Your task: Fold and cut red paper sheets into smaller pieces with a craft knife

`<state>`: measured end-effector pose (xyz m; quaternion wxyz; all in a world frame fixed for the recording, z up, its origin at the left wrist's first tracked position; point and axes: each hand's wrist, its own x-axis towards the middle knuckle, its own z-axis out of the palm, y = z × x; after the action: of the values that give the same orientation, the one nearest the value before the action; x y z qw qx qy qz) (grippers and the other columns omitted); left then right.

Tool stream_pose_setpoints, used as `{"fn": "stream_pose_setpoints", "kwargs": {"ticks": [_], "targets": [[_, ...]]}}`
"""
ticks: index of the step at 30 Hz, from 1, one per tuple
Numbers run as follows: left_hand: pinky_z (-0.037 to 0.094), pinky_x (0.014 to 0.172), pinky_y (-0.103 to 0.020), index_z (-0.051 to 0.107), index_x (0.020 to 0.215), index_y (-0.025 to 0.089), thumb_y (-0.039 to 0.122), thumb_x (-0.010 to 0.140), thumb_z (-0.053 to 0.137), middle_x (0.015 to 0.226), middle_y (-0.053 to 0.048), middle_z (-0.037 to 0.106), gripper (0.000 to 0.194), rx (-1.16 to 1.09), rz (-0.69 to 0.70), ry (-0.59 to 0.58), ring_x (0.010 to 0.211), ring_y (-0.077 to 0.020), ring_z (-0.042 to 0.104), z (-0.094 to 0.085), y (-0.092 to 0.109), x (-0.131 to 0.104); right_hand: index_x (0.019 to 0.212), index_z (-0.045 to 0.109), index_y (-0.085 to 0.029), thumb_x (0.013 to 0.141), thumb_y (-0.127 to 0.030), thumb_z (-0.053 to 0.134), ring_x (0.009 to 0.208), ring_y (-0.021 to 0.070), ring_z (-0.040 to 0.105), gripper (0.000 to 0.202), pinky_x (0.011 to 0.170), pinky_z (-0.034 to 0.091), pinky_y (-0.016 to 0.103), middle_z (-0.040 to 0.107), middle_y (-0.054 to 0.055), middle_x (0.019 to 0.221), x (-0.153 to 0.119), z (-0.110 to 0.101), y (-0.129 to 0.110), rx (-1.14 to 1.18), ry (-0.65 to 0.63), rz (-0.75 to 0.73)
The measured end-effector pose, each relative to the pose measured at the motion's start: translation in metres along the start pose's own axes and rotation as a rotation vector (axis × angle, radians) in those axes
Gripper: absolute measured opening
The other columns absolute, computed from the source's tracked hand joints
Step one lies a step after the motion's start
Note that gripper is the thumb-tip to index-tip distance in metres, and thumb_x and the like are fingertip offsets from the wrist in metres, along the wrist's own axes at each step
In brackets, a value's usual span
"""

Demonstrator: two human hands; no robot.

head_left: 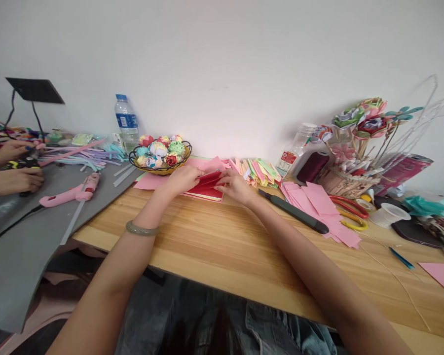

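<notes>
Red paper [208, 188] lies at the back of the wooden table, among pink sheets [148, 181]. My left hand [185, 178] is closed on the left part of the red paper, its fingertips partly hidden. At the right edge, my right hand [234, 185] pinches the same paper between thumb and fingers. Just behind my left hand stands a wire basket [163, 171] of paper flowers. Cut strips of coloured paper [259, 171] are piled to the right of my right hand.
A dark green cutter [299, 213], pink paper pieces [321, 199], scissors [355, 220] and a thread spool [390, 214] lie right. A glue gun [70, 195] rests on the grey mat [33, 236]; another person's hands [24, 180] hold pliers at far left. A bottle [126, 121] stands behind.
</notes>
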<state>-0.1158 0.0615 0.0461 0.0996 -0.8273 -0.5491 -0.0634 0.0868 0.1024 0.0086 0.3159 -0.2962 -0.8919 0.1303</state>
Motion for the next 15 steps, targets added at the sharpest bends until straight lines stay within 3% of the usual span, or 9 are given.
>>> {"fn": "stream_pose_setpoints", "kwargs": {"ticks": [7,12,15], "targets": [[0.043,0.068,-0.024,0.066,0.092,0.019,0.015,0.082,0.041,0.088,-0.006,0.068,0.027,0.02,-0.02,0.004,0.08,-0.0191,0.062,0.0,0.0,0.001,0.087,0.067,-0.014,0.074,-0.033,0.064,0.098,0.0202,0.052,0.023,0.09,0.043,0.037,0.052,0.009,0.101,-0.001,0.01,-0.01,-0.051,0.056,0.074],[0.043,0.069,-0.025,0.065,0.092,0.019,0.016,0.081,0.042,0.088,-0.007,0.068,0.026,0.04,-0.03,-0.011,0.081,-0.02,0.062,0.0,0.0,0.001,0.1,0.063,-0.014,0.066,-0.036,0.071,0.106,0.0242,0.047,0.042,0.092,0.042,0.04,0.044,0.011,0.113,-0.003,0.016,-0.012,-0.082,0.037,0.058],[0.044,0.069,-0.025,0.065,0.09,0.019,0.016,0.081,0.042,0.088,-0.007,0.067,0.025,0.038,-0.027,-0.011,0.082,-0.0202,0.062,0.0,0.0,0.001,0.099,0.064,-0.012,0.067,-0.037,0.071,0.107,0.0255,0.046,0.041,0.092,0.041,0.041,0.043,0.013,0.113,-0.004,0.019,-0.011,-0.094,0.022,0.053]]}}
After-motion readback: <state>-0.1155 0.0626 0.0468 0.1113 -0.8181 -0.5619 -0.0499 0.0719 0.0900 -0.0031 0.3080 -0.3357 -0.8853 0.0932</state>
